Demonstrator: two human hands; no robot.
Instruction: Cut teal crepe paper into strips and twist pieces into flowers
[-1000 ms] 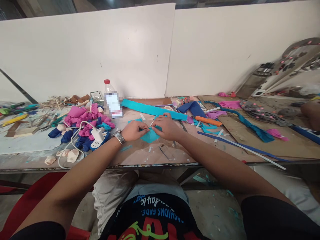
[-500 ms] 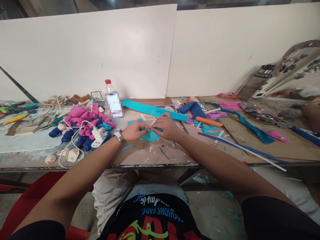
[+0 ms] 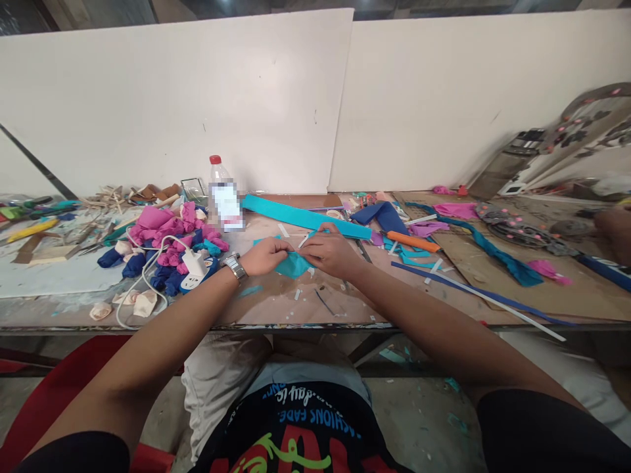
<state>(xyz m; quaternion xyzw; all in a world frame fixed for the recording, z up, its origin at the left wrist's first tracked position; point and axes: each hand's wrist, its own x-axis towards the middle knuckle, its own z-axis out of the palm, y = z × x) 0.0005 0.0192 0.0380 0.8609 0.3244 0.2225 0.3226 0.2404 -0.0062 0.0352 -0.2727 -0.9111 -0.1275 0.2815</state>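
A small turquoise piece of crepe paper [image 3: 292, 265] is pinched between my two hands, low over the table. My left hand [image 3: 265, 255], with a metal watch on its wrist, grips the paper's left side between thumb and finger. On the other side my right hand [image 3: 331, 251] closes on the same piece, its fingers bunched. A thin white strip [image 3: 302, 242] pokes up by the right fingertips; whether it is held I cannot tell. Just behind the hands lies a long folded turquoise band [image 3: 300, 217].
Left of my hands sit a heap of pink and blue paper flowers [image 3: 160, 230], a white power strip cable [image 3: 148, 266] and a bottle [image 3: 224, 197]. An orange-handled cutter [image 3: 413, 241] and a blue strip [image 3: 473, 290] lie right. Another person's hand [image 3: 614, 226] shows far right.
The turquoise paper between my hands has shifted and its shape looks more folded. My fingers have moved slightly, both hands staying in the same place.
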